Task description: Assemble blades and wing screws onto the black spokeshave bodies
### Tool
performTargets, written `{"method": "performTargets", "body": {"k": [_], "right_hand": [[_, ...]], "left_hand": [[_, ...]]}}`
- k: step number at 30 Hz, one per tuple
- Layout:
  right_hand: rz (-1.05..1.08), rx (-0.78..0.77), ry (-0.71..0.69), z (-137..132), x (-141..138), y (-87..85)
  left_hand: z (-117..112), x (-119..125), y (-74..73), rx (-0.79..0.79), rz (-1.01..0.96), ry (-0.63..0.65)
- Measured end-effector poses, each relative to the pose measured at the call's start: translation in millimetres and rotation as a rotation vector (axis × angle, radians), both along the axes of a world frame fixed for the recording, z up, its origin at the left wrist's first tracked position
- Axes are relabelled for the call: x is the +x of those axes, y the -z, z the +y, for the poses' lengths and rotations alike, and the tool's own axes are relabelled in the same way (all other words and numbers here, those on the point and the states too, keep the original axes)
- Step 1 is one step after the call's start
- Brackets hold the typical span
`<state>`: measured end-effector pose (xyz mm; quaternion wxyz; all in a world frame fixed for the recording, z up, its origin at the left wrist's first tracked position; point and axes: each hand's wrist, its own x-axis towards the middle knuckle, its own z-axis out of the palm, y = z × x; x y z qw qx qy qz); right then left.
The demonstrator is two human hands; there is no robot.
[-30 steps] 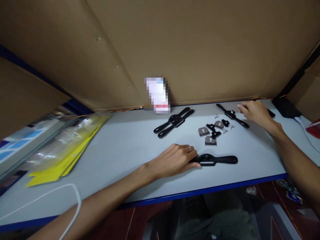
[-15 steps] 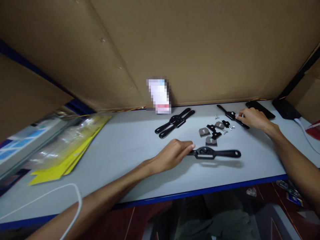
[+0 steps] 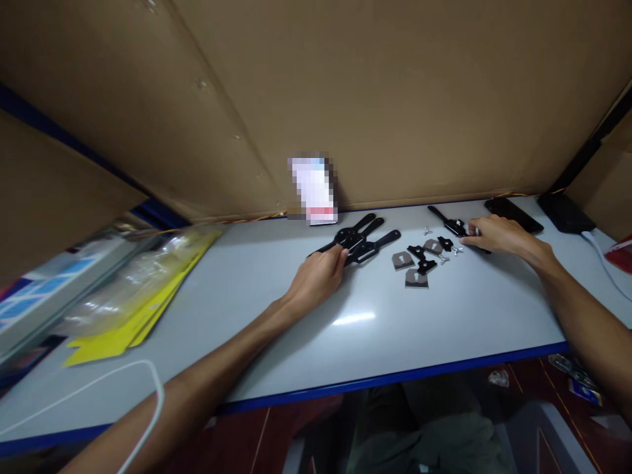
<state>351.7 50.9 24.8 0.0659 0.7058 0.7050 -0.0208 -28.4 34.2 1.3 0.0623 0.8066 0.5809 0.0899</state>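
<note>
My left hand [image 3: 320, 271] is closed round one handle of a black spokeshave body [image 3: 366, 253]. That body lies slanted against two similar spokeshave bodies [image 3: 349, 233], whose near handles are partly hidden by my hand. To the right, my right hand [image 3: 498, 234] has its fingers closed on the near handle of another black spokeshave [image 3: 448, 221] lying on the table. Between the hands lie grey slotted blades [image 3: 403, 261], black cap plates [image 3: 426, 265] and small silver thumbscrews [image 3: 427, 231].
A phone [image 3: 316, 191] with a blurred screen leans on the cardboard wall [image 3: 395, 99]. Dark devices [image 3: 516, 217] lie at the back right. Clear plastic packaging and yellow sheets [image 3: 153, 303] cover the left side. A white cable [image 3: 157, 382] crosses my left forearm.
My left hand has carried its spokeshave body left and back, from the front of the table to beside the other two. My right hand has stayed at its spokeshave, barely shifted.
</note>
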Motion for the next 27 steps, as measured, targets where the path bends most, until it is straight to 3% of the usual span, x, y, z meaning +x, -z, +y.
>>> {"method": "performTargets", "body": {"k": [7, 16, 23, 27], "right_hand": [[0.007, -0.002, -0.042, 4.1, -0.5, 9.9], [0.015, -0.008, -0.076, -1.3, 0.0, 8.0], [0.07, 0.085, -0.202, -19.0, -23.1, -13.8], [0.353, 0.033, -0.423, -42.2, -51.5, -25.8]], "left_hand": [[-16.2, 7.5, -5.5, 0.016, 0.233, 0.031], [-16.5, 9.5, -12.7, 0.07, 0.315, 0.029], [-11.4, 7.9, -10.6, 0.074, 0.309, 0.01], [-7.0, 4.9, -9.4, 0.079, 0.31, -0.004]]}}
